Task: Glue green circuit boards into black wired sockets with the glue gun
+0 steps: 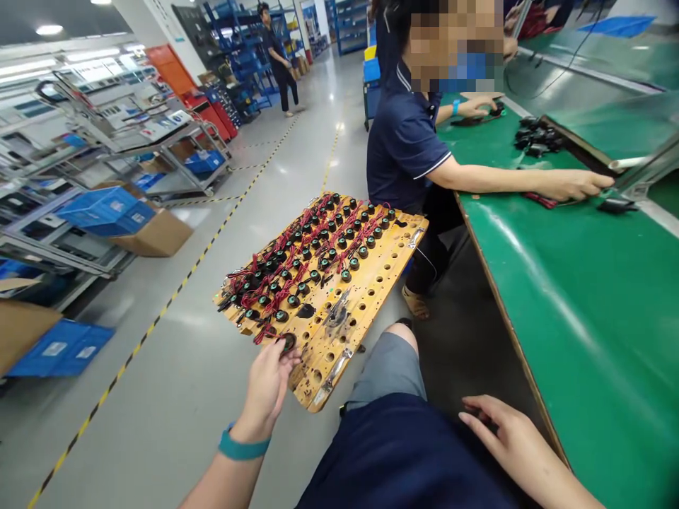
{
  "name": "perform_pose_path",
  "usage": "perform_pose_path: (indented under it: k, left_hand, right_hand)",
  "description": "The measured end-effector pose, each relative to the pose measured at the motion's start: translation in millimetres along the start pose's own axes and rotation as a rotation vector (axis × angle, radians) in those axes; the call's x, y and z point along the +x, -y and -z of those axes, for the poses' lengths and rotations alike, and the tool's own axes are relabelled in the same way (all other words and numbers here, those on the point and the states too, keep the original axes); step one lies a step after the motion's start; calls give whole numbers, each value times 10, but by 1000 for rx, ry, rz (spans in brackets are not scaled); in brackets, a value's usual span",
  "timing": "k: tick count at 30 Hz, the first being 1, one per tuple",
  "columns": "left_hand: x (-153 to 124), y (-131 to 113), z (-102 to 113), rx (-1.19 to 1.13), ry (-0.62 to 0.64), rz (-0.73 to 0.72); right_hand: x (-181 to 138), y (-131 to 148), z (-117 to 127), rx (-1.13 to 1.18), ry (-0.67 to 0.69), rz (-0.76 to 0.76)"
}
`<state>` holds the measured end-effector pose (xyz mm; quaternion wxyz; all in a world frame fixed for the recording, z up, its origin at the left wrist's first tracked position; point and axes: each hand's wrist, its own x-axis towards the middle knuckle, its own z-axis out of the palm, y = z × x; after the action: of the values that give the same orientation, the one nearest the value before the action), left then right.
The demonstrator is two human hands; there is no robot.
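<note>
At the near left edge of a yellow wooden board [366,290], my left hand [273,375] grips a small round black part [288,342] with red wires between thumb and fingers. Rows of similar black round parts [332,253] with green centres and bundled red wires stand in the board's holes. Several holes along its right and near sides hold nothing. My right hand [496,424] is held low beside the green table's edge, its fingers apart and nothing in them.
A co-worker [406,141] sits at the green table [573,304], reaching over it near a pile of black parts [538,136]. Blue bins [106,210] and carts stand left of the striped floor line [175,293]. Another person [279,60] stands in the aisle.
</note>
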<state>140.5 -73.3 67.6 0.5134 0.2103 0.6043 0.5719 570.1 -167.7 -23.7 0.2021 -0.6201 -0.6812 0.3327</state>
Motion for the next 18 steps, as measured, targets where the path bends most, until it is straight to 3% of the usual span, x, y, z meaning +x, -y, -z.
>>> perform_pose_path:
  k: [9, 13, 18]
  left_hand:
    - [1232, 539, -1074, 58, 4, 184]
    - [1497, 591, -1295, 126, 7, 285]
    - [1599, 579, -1362, 187, -6, 341]
  right_hand:
    - [56, 48, 13, 16, -54, -66]
    - [50, 79, 29, -1, -27, -87]
    - [48, 94, 31, -3, 10, -95]
